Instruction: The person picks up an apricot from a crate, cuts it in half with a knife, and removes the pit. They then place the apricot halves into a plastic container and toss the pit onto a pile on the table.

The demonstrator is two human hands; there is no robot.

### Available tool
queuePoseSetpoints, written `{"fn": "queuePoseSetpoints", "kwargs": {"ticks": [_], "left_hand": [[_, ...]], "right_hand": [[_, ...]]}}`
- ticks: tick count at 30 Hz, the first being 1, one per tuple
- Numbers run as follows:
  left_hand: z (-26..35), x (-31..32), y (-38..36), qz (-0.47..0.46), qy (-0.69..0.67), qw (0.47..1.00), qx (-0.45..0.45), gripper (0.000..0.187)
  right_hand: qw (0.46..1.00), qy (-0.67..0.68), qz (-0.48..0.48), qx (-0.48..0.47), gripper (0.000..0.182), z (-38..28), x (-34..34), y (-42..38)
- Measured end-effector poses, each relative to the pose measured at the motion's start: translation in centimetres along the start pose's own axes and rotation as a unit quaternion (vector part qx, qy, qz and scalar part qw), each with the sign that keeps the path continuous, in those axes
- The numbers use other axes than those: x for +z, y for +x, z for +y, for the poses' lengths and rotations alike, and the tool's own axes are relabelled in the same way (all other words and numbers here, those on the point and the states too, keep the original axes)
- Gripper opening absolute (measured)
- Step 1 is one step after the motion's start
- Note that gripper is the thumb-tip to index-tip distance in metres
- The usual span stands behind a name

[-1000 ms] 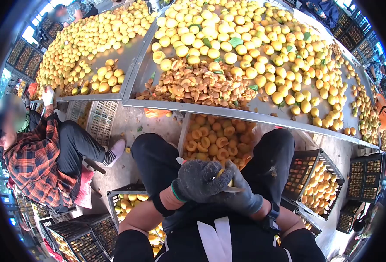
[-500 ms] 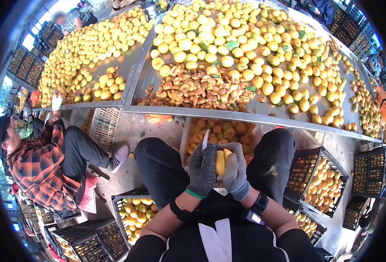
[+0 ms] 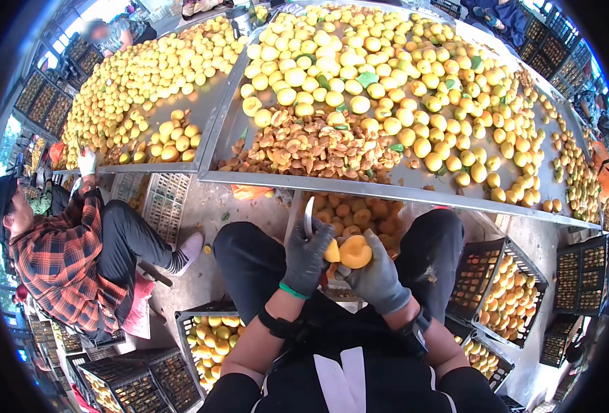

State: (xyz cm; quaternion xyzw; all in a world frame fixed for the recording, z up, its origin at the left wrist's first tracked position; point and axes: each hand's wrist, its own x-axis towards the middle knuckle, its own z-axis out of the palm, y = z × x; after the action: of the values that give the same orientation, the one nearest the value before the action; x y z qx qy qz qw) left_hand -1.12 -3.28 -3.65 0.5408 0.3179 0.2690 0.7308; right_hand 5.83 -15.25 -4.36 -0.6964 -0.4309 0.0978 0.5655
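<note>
As left (image 3: 306, 258) holds knife (image 3: 308, 217) — right (image 3: 381, 279) holds fruit (image 3: 355, 252).

A grey, scuffed floor (image 3: 211, 199) runs beneath two adjoining metal tables, the left table (image 3: 150, 167) and the right table (image 3: 401, 191), both with raised rims. Dark slatted crates (image 3: 41, 98) stand stacked at the far left, with more crates (image 3: 553, 49) at the far right. Bright daylight enters through openings (image 3: 47, 62) at the far left, and glare whitens patches of floor on the near right.
</note>
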Motion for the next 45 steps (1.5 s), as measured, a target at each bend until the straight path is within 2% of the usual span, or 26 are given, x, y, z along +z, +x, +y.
{"fn": "queuePoseSetpoints", "kwargs": {"ticks": [2,3,4,5,9,10,11,12,14,19,21,22,23,24,25,26,28,30,31,32,34,39,41,43,44,45], "left_hand": [[-0.5,-0.4,0.5,0.014,-0.174,0.983,-0.062,0.013],[-0.9,-0.9,0.7,0.006,-0.186,0.978,-0.093,0.014],[-1.0,-1.3,0.7,0.005,-0.186,0.978,-0.092,0.014],[-1.0,-1.5,0.6,-0.01,-0.195,0.975,-0.108,0.014],[-1.3,-1.7,0.5,-0.029,-0.151,0.979,-0.133,0.011],[-1.8,-1.5,0.5,-0.03,-0.15,0.979,-0.133,0.011],[-2.3,-1.1,0.7,-0.03,-0.068,0.994,-0.081,0.011],[-2.6,-0.8,0.7,-0.032,0.015,0.999,-0.028,0.012],[-2.1,-0.9,0.5,-0.03,0.06,0.998,-0.012,0.014],[-0.9,-1.5,0.1,-0.061,0.142,0.985,0.08,0.015],[-0.7,-1.7,0.1,-0.049,0.157,0.983,0.086,0.015],[-0.6,-1.7,0.2,-0.037,0.171,0.98,0.091,0.014],[-0.4,-1.8,0.2,-0.037,0.171,0.98,0.091,0.014],[-0.2,-1.8,0.2,-0.01,0.051,0.998,0.037,0.013],[0.0,-1.9,0.2,0.019,-0.07,0.997,-0.018,0.011],[0.6,-1.9,0.2,0.02,-0.07,0.997,-0.019,0.011],[2.0,-1.9,0.1,-0.014,-0.211,0.977,-0.04,0.006],[2.8,-1.7,-0.1,-0.041,-0.258,0.964,-0.047,0.006],[3.0,-1.6,-0.1,-0.076,-0.294,0.951,-0.058,0.007],[3.1,-1.7,-0.2,-0.111,-0.33,0.935,-0.068,0.008],[2.7,-2.2,-0.3,-0.131,-0.35,0.925,-0.069,0.009],[2.1,-3.0,-0.3,-0.245,-0.478,0.838,-0.095,0.011],[2.2,-2.9,-0.2,-0.241,-0.459,0.851,-0.083,0.013],[2.5,-2.1,-0.1,-0.236,-0.441,0.863,-0.072,0.015],[2.4,-1.0,-0.2,-0.145,-0.38,0.913,-0.032,0.017],[2.4,-0.5,-0.3,-0.051,-0.313,0.948,0.008,0.019]], "right_hand": [[0.994,0.087,-0.049,0.037,0.041,0.7,-0.5,0.2],[0.915,0.331,-0.028,0.23,0.043,1.9,-0.9,0.3],[0.741,0.541,-0.006,0.398,0.044,3.0,-1.2,0.3],[0.901,0.328,-0.016,0.284,0.044,3.4,-1.3,0.4],[0.943,0.199,-0.015,0.268,0.044,3.0,-1.6,0.6],[0.846,0.391,-0.038,0.36,0.044,2.1,-1.3,0.3],[0.704,0.562,-0.058,0.431,0.044,1.4,-0.8,0.2],[0.703,0.562,-0.056,0.431,0.044,1.2,-0.2,0.0],[0.799,0.472,-0.099,0.359,0.043,0.8,0.6,-0.3],[0.811,0.431,-0.061,0.392,0.036,0.5,0.3,-0.6],[0.744,0.507,-0.049,0.433,0.036,-0.8,-0.5,0.0],[0.744,0.507,-0.049,0.433,0.036,-0.7,-0.6,0.0],[0.792,0.468,-0.033,0.392,0.032,-0.3,-0.7,-0.1],[0.834,0.426,-0.017,0.35,0.028,0.1,-1.0,-0.3],[0.834,0.426,-0.016,0.351,0.028,0.5,-1.5,-0.3],[0.831,0.405,-0.068,0.376,0.03,1.0,-2.2,-0.2],[0.822,0.384,-0.124,0.401,0.032,1.6,-2.2,-0.5],[0.759,0.366,-0.283,0.459,0.039,1.6,-1.6,-0.8],[0.699,0.392,-0.307,0.514,0.038,1.2,-1.6,-1.2],[0.698,0.391,-0.31,0.514,0.038,0.7,-1.6,-1.2],[0.628,0.511,-0.286,0.512,0.038,0.1,-1.7,-1.4],[0.642,0.478,-0.311,0.513,0.032,-1.2,-1.5,-0.8],[0.648,0.459,-0.32,0.516,0.032,-1.8,-1.1,-0.9],[0.762,0.381,-0.263,0.453,0.027,-2.8,-0.9,-0.8],[0.762,0.381,-0.263,0.454,0.027,-2.8,-0.9,-0.7],[0.882,0.226,-0.249,0.329,0.028,-2.8,-0.9,-0.7]]}}
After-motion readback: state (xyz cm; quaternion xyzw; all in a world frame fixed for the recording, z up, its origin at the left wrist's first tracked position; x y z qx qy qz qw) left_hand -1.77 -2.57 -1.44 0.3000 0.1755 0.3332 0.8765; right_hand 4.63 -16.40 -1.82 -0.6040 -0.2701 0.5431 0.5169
